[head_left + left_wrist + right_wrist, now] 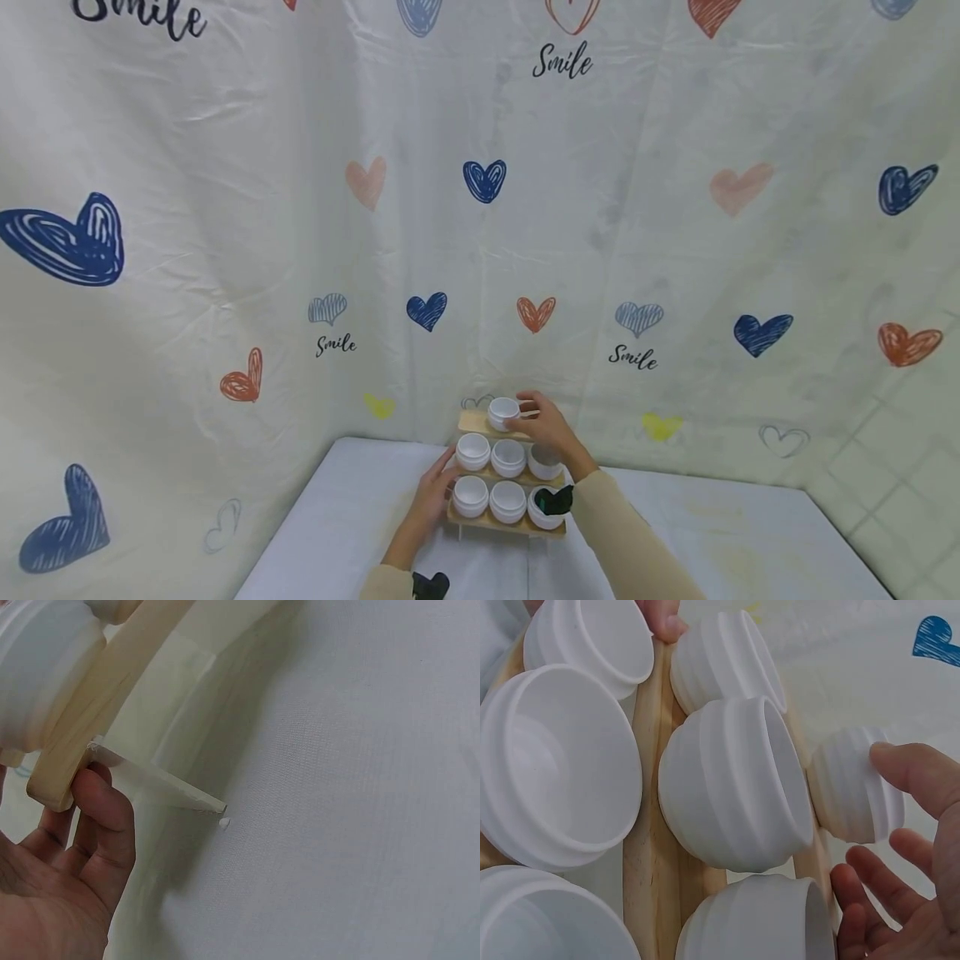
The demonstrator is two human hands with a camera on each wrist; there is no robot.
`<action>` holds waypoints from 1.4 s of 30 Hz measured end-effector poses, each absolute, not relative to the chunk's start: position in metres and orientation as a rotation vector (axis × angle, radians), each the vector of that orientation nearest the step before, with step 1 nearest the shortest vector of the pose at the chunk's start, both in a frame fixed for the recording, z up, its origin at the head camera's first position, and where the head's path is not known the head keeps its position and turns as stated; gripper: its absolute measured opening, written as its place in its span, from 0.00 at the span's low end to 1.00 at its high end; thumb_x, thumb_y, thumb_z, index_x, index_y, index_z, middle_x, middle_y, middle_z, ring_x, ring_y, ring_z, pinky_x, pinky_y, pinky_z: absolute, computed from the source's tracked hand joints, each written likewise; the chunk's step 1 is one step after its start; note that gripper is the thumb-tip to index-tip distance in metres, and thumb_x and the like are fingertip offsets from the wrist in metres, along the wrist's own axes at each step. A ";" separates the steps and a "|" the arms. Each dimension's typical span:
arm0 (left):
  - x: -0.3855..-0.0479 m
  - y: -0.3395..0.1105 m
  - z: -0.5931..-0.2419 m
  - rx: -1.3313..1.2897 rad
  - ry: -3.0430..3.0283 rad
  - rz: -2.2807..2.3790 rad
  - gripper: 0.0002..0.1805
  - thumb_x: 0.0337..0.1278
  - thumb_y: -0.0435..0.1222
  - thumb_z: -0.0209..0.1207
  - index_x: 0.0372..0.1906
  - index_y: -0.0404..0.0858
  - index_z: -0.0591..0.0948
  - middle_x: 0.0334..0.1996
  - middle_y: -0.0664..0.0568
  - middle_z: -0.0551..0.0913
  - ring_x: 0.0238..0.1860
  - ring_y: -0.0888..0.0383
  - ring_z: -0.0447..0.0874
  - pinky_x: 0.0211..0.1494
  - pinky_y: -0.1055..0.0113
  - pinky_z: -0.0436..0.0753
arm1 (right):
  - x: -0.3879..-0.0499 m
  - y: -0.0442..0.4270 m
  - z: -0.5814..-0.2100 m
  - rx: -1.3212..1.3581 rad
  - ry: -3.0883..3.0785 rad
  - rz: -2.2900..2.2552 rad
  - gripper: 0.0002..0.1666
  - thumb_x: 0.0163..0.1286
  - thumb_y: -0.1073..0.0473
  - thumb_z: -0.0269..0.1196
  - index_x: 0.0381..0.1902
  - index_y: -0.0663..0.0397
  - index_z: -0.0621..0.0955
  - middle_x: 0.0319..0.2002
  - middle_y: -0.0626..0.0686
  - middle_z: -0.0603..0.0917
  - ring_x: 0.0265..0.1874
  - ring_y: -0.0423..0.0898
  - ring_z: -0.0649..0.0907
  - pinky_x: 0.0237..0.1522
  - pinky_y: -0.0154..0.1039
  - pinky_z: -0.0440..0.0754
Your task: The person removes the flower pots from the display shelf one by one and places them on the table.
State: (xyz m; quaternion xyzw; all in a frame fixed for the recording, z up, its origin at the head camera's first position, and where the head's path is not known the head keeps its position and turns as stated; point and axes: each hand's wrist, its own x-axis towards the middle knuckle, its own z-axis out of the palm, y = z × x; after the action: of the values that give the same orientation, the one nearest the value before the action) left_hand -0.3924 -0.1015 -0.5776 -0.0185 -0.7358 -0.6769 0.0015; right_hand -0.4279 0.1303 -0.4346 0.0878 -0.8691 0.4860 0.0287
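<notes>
Cups [508,502] are showing white insides below your right grip [551,429], pinching the top cup [503,413]; left grip [75,877] is holding the rack [97,712].

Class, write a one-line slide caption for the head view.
Right grip on a white cup atop a wooden stand, left grip holding its left side, six more cups below.

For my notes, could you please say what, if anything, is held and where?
The left hand holds the wooden rack by a shelf end. The right hand is at the top cup; gripping cannot be confirmed.
</notes>
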 end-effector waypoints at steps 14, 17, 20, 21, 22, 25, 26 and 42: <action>-0.392 -0.102 -0.578 -0.077 -2.298 -2.126 0.35 0.73 0.52 0.52 0.80 0.49 0.62 0.45 0.49 0.80 0.42 0.56 0.72 0.44 0.63 0.72 | -0.430 0.124 -0.436 0.296 -2.680 1.473 0.37 0.61 0.55 0.75 0.66 0.55 0.76 0.61 0.65 0.81 0.57 0.61 0.83 0.56 0.54 0.82; -0.392 -0.101 -0.578 -0.070 -2.303 -2.127 0.35 0.74 0.52 0.52 0.80 0.49 0.62 0.45 0.48 0.80 0.42 0.55 0.73 0.44 0.63 0.72 | -0.428 0.124 -0.434 0.308 -2.678 1.462 0.37 0.61 0.56 0.75 0.66 0.56 0.76 0.60 0.66 0.82 0.57 0.61 0.83 0.55 0.54 0.82; -0.392 -0.101 -0.577 -0.077 -2.321 -2.097 0.35 0.74 0.50 0.51 0.80 0.46 0.61 0.45 0.46 0.80 0.42 0.55 0.72 0.43 0.64 0.72 | -0.428 0.123 -0.435 0.307 -2.684 1.460 0.37 0.60 0.55 0.76 0.66 0.56 0.76 0.60 0.65 0.82 0.57 0.61 0.83 0.56 0.54 0.82; -0.392 -0.101 -0.577 -0.078 -2.327 -2.086 0.35 0.74 0.50 0.51 0.80 0.45 0.61 0.46 0.45 0.80 0.42 0.55 0.72 0.43 0.64 0.72 | -0.428 0.124 -0.435 0.311 -2.686 1.454 0.37 0.60 0.55 0.76 0.66 0.56 0.77 0.60 0.65 0.82 0.57 0.61 0.83 0.56 0.54 0.83; -0.393 -0.101 -0.577 -0.076 -2.331 -2.081 0.35 0.75 0.50 0.50 0.80 0.45 0.61 0.46 0.45 0.80 0.42 0.55 0.73 0.43 0.64 0.72 | -0.428 0.124 -0.435 0.317 -2.687 1.449 0.37 0.60 0.55 0.76 0.66 0.56 0.77 0.59 0.65 0.82 0.57 0.61 0.83 0.55 0.54 0.83; -0.393 -0.101 -0.577 -0.072 -2.326 -2.083 0.35 0.75 0.50 0.50 0.80 0.45 0.61 0.48 0.44 0.81 0.43 0.55 0.73 0.44 0.64 0.72 | -0.429 0.124 -0.436 0.328 -2.685 1.440 0.37 0.60 0.55 0.76 0.65 0.56 0.77 0.59 0.64 0.83 0.56 0.60 0.84 0.56 0.54 0.82; -0.393 -0.101 -0.577 -0.069 -2.320 -2.091 0.34 0.74 0.50 0.51 0.80 0.46 0.61 0.49 0.44 0.81 0.43 0.55 0.73 0.44 0.63 0.72 | -0.429 0.124 -0.436 0.333 -2.681 1.437 0.37 0.60 0.55 0.76 0.65 0.56 0.77 0.59 0.64 0.83 0.56 0.60 0.84 0.56 0.55 0.82; -0.365 -0.100 -0.544 -0.100 -2.292 -2.126 0.33 0.75 0.46 0.51 0.80 0.42 0.62 0.43 0.46 0.80 0.42 0.54 0.73 0.44 0.63 0.71 | -0.429 0.127 -0.434 0.327 -2.705 1.440 0.37 0.60 0.54 0.76 0.65 0.55 0.78 0.60 0.61 0.83 0.59 0.60 0.82 0.59 0.57 0.80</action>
State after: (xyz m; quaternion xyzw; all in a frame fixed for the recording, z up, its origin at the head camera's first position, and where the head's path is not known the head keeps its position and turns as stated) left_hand -0.3653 -0.0998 -0.5438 -0.0320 -0.7327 -0.6797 0.0070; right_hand -0.4290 0.1268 -0.4339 0.1060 -0.8773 0.4670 0.0301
